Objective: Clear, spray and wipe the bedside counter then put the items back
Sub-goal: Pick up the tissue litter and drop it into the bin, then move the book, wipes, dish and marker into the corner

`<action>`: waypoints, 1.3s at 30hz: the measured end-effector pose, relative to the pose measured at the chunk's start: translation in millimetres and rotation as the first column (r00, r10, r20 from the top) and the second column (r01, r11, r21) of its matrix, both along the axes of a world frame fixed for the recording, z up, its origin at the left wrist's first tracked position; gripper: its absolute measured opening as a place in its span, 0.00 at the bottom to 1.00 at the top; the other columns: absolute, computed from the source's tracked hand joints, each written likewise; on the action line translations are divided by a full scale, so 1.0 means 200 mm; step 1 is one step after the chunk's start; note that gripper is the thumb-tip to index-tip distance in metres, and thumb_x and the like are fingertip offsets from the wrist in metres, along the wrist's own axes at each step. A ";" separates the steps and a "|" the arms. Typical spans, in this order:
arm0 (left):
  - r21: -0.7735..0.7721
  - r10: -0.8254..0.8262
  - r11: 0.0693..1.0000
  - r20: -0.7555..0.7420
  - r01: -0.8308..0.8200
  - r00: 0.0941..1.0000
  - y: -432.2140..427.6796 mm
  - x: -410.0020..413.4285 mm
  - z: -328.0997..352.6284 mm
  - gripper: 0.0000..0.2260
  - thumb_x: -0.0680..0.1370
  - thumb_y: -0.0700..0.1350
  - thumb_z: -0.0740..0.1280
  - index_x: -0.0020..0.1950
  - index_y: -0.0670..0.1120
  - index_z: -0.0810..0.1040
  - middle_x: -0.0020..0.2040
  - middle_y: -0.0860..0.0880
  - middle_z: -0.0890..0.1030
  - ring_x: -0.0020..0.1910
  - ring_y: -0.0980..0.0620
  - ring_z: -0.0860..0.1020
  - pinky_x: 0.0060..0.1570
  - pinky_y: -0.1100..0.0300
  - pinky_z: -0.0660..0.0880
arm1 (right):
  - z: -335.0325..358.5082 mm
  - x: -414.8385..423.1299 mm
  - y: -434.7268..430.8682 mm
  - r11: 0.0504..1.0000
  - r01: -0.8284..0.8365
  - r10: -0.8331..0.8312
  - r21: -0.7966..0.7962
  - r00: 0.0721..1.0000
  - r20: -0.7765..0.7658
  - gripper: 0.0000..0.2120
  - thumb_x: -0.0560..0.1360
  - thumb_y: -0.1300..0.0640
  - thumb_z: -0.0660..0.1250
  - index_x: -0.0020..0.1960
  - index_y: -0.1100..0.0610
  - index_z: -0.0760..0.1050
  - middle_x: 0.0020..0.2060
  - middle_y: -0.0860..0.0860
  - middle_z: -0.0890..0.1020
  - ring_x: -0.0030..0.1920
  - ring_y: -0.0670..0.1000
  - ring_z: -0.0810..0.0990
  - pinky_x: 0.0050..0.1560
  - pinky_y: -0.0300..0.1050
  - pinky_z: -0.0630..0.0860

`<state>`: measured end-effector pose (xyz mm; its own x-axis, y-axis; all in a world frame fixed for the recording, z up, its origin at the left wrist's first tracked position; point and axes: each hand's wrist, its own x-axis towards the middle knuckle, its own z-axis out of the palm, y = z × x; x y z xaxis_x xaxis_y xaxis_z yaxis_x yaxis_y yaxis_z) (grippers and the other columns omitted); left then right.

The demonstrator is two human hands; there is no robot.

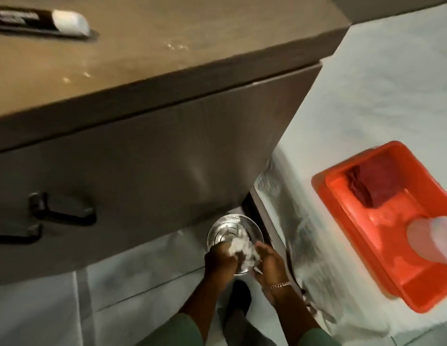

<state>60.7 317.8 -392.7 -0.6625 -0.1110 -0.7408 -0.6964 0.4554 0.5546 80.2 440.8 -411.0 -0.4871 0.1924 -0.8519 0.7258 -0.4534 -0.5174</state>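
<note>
Brown counter (147, 46), damp streaks; crumpled white cloth (238, 249) between hands.

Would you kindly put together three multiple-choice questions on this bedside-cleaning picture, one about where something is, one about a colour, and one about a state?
1. Where is the orange tub?
A. On the white bed surface to the right of the cabinet
B. On the brown counter
C. On the floor tiles under the hands

2. What colour are the drawer handles?
A. Gold
B. White
C. Black

3. What are the two hands doing?
A. Hanging empty
B. Both holding a crumpled white cloth at the round shiny bowl
C. Pulling a drawer open

Answers:
1. A, since the tub rests on the white bed beside the cabinet.
2. C, since the handles show dark black against the brown drawer front.
3. B, since the left hand and right hand grip the cloth over the bowl.
</note>
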 end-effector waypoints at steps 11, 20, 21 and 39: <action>0.235 0.333 0.923 -0.093 -0.304 0.938 -0.08 -0.06 0.77 0.10 0.74 0.37 0.65 0.53 0.47 0.81 0.53 0.44 0.83 0.54 0.45 0.80 0.58 0.47 0.77 | 0.76 -0.12 0.05 0.987 -0.157 0.155 -0.027 0.986 -0.067 0.10 0.78 0.61 0.64 0.57 0.61 0.78 0.46 0.58 0.83 0.44 0.55 0.82 0.45 0.46 0.78; 0.302 0.349 0.935 -0.693 -0.186 0.631 -0.65 0.13 1.68 0.11 0.73 0.40 0.65 0.52 0.50 0.81 0.50 0.53 0.84 0.52 0.58 0.81 0.53 0.65 0.76 | 1.83 -0.21 -0.51 0.819 -0.572 0.488 0.052 0.646 -0.587 0.11 0.68 0.59 0.69 0.48 0.61 0.84 0.44 0.61 0.87 0.45 0.56 0.87 0.42 0.41 0.83; 0.283 0.367 0.930 -0.750 -0.235 0.550 -0.79 0.12 1.74 0.10 0.73 0.41 0.65 0.52 0.50 0.81 0.50 0.53 0.84 0.51 0.57 0.81 0.53 0.64 0.77 | 1.91 -0.25 -0.63 0.791 -0.606 0.514 0.087 0.580 -0.632 0.11 0.68 0.59 0.69 0.48 0.61 0.84 0.44 0.60 0.87 0.46 0.56 0.87 0.43 0.40 0.83; -0.538 -0.297 0.768 -0.780 -0.348 0.550 -2.66 -0.12 1.67 0.15 0.76 0.47 0.65 0.62 0.48 0.78 0.66 0.51 0.77 0.66 0.54 0.72 0.66 0.59 0.68 | 1.97 -0.54 -2.53 -0.002 -0.048 0.997 0.999 -0.078 -0.002 0.10 0.74 0.55 0.64 0.50 0.53 0.83 0.50 0.52 0.82 0.53 0.55 0.76 0.52 0.43 0.74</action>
<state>36.6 -213.4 -58.7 -0.8880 -0.3088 0.3407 -0.1208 0.8716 0.4752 -27.1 -65.2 -16.6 -0.8198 -0.5521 0.1520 -0.5496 0.6841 -0.4795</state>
